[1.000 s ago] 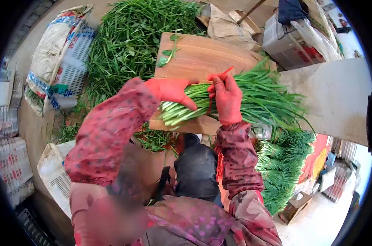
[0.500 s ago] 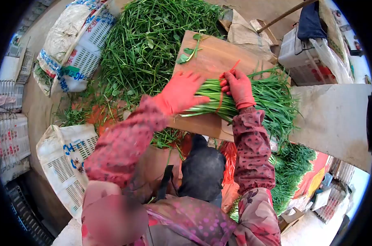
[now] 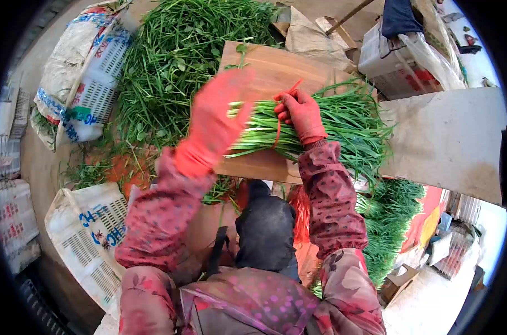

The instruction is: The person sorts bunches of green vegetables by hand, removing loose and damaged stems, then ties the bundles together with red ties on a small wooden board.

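Observation:
A bundle of long green stalks point(image 3: 343, 125) lies across a wooden board point(image 3: 259, 163), pale cut ends to the left, leaves to the right. Around its stalks runs a red tie point(image 3: 278, 129). My right hand point(image 3: 302, 116), in a red glove, is closed on the upper end of the tie, at the bundle's top edge. My left hand point(image 3: 217, 120), also red-gloved, is raised at the pale ends; motion blur hides its fingers, and I cannot tell whether it touches the stalks.
Loose greens point(image 3: 181, 61) are heaped beyond the board. White crates stand at the upper left point(image 3: 100, 84), lower left point(image 3: 89, 240) and upper right point(image 3: 398, 67). More bundles point(image 3: 390, 223) lie at the lower right. A pale slab point(image 3: 443, 139) adjoins the board on the right.
My left hand has moved from lying against the bundle to the pale stalk ends and is now blurred. My right hand stays at the tie. The camera view has shifted.

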{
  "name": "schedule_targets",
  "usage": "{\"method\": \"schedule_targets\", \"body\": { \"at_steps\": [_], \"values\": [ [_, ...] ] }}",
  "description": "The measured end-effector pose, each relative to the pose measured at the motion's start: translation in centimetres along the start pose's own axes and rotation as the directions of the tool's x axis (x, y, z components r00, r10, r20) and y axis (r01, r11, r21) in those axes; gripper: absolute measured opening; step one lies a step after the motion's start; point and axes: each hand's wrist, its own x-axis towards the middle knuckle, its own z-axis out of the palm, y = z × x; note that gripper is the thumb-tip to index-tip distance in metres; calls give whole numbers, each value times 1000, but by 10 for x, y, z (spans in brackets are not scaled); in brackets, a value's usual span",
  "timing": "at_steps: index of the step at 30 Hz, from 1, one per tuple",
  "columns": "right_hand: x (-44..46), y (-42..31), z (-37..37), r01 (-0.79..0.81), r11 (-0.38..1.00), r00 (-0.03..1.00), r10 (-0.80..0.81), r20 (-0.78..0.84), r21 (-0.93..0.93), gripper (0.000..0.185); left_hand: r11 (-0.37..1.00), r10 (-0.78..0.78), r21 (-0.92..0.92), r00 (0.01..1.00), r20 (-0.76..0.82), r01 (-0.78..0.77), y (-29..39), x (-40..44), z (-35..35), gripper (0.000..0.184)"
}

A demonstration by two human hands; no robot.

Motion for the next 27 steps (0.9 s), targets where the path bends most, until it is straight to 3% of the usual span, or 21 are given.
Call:
{"method": "schedule_targets", "body": {
  "at_steps": [2, 3, 5, 7, 8, 9, 10, 13, 15, 16, 19, 23, 25, 27],
  "values": [
    [2, -2, 1, -6, 1000, 1000, 6, -4, -3, 18, 981, 162, 106, 986, 26, -164, 21, -17, 29, 45],
    [3, -3, 0, -12, 1000, 1000, 12, -22, -10, 18, 980, 167, 108, 986, 23, -168, 9, -25, 46, 45],
    [0, -5, 0, 8, 1000, 999, -8, -46, -18, 18, 906, 118, 370, 962, 247, -206, -14, -42, 81, 47],
    [-2, -10, -5, 5, 999, 1000, -5, -8, 37, 18, 904, 111, 367, 949, 295, -219, -17, -33, 75, 52],
    [-6, -11, -10, 50, 997, 999, -51, -16, -63, 17, 996, 27, 76, 972, 233, -46, -16, -34, 68, 54],
    [-14, -13, -12, 40, 997, 999, -42, -23, -61, 17, 967, -79, -223, 978, 194, 122, -14, -33, 59, 57],
    [-20, -16, -15, 101, 990, 991, -108, -72, -103, 16, 962, -132, -222, 983, 125, 157, -10, -32, 51, 55],
    [-41, -3, -22, 216, 948, 965, -243, -94, -235, 24, 924, -144, -326, 973, 182, 198, -29, -42, 57, 53],
    [-65, 9, -23, 506, 702, 812, -584, 2, -502, 34, 943, -129, -283, 975, 181, 177, -32, -41, 58, 53],
    [-74, 12, -29, 573, 474, 726, -673, 145, -668, 41, 946, -144, -262, 970, 194, 193, -33, -38, 59, 52],
    [-77, 24, -28, 599, 325, 686, -680, 259, -732, 27, 951, -136, -243, 966, 218, 188, -35, -34, 60, 52],
    [-56, 26, -31, 551, 382, 746, -625, 232, -742, 16, 965, -55, -242, 978, 200, 104, -35, -38, 67, 51],
    [-48, 17, -34, 472, 482, 831, -523, 190, -738, 11, 973, -64, -204, 976, 208, 108, -31, -39, 68, 49],
    [-40, 12, -33, 426, 461, 858, -478, 186, -778, 12, 979, -78, -169, 973, 217, 116, -27, -39, 73, 47]
  ]
}}
